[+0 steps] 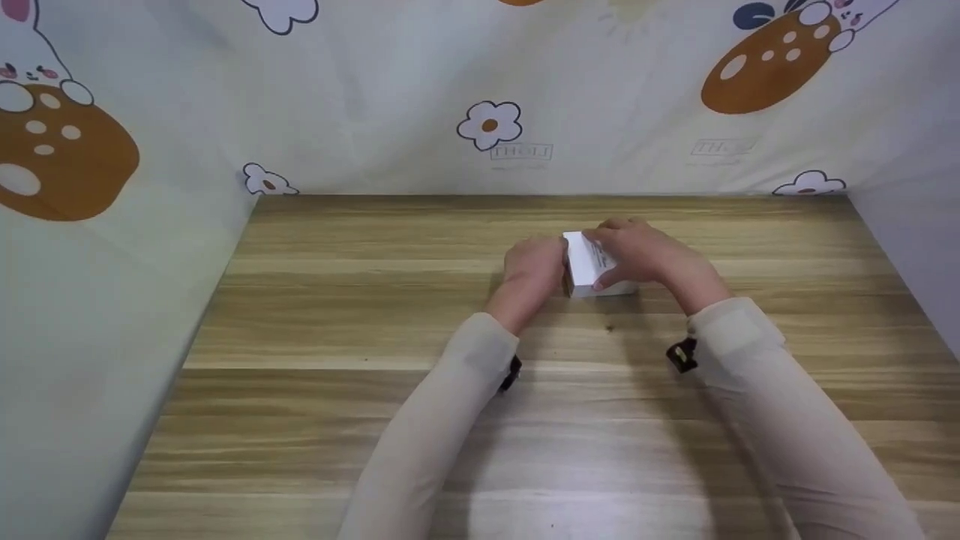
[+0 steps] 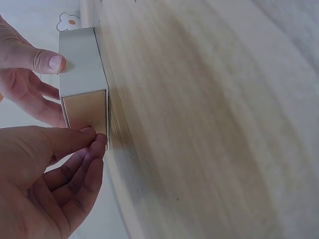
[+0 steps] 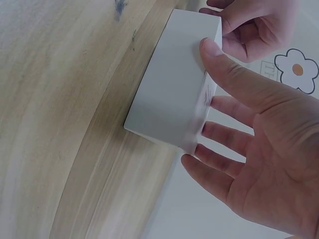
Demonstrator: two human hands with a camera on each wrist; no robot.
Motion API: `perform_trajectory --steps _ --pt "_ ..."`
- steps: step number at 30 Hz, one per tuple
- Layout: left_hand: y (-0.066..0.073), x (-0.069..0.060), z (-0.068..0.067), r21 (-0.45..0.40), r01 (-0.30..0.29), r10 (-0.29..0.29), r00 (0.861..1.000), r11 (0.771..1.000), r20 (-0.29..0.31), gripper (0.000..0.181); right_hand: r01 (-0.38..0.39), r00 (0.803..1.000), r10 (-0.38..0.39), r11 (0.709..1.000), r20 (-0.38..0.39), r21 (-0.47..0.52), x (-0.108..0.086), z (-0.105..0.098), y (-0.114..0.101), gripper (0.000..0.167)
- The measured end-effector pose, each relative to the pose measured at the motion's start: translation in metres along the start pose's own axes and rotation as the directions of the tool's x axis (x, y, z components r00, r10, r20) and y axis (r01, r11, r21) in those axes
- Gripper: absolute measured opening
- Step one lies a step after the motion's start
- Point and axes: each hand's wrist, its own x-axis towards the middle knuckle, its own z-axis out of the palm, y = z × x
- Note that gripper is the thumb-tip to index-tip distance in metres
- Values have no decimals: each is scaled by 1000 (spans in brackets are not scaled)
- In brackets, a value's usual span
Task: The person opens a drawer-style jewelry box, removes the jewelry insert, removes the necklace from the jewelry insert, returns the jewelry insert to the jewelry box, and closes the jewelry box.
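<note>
A small white cardboard box (image 1: 580,264) lies on the wooden table, with faint dark print on its top. My right hand (image 1: 643,253) grips it from the right; in the right wrist view the thumb lies on the near long side and the fingers reach over the printed face. At the box's left end is my left hand (image 1: 535,264). The left wrist view shows that end as a tan panel (image 2: 84,108) set inside the white walls. There the left thumb and index fingertips pinch together at the panel's edge; what lies between them is hidden.
The wood-grain table (image 1: 315,337) spreads around the box. A pale cloth backdrop (image 1: 375,112) printed with flowers and rabbits stands behind it and along the left. Both sleeves cross the near part of the table, each with a dark wrist device.
</note>
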Motion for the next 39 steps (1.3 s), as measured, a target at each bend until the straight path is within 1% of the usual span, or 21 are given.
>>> perform_trajectory --steps 7,13,21,30,36,39 --pt "-2 -2 -2 30 14 -15 1000 999 6 16 -8 1000 8 1000 22 -4 1 -3 -2 87" --pt "-4 -4 -3 21 9 -8 1000 1000 -16 15 -31 999 31 999 29 9 0 -3 -3 87" --pt "-8 -5 -5 12 29 -29 999 1000 -25 18 -16 1000 17 1000 21 -6 0 -3 -2 88" --pt "-12 -9 -6 51 26 -25 1000 998 -19 16 -24 999 23 1000 39 19 -2 -3 -1 90" --pt "-18 -13 -8 101 9 -7 1000 995 -21 18 -31 999 29 999 40 37 -1 -3 0 90" --pt "-20 -15 -8 106 2 0 1000 994 -24 19 -27 999 25 999 41 39 -2 -3 0 91"
